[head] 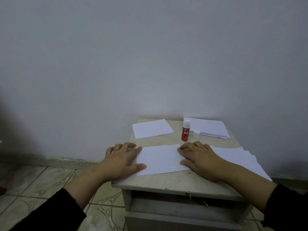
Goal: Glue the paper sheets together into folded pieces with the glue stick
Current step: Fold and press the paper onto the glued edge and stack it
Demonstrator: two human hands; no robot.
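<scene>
Head view, step in hand: pressing a folded lined sheet [160,159] flat at the frame's lower centre; by my reading the glued fold is being smoothed down.
Left hand [122,160]: grip wide, fingers spread, resting on the sheet's left edge and the tabletop [166,182].
Right hand [198,157]: grip wide, flat on the sheet's right edge.
Glue stick [185,130]: upright, just above the sheet at centre, uncapped; its cap [196,132] stands beside it.
Paper supply: stack [210,127] at upper right; loose sheets [241,157] under the right wrist.
Finished piece [152,128]: upper left of the tabletop.
Next move: probably setting this piece aside, then drawing a fresh sheet.
</scene>
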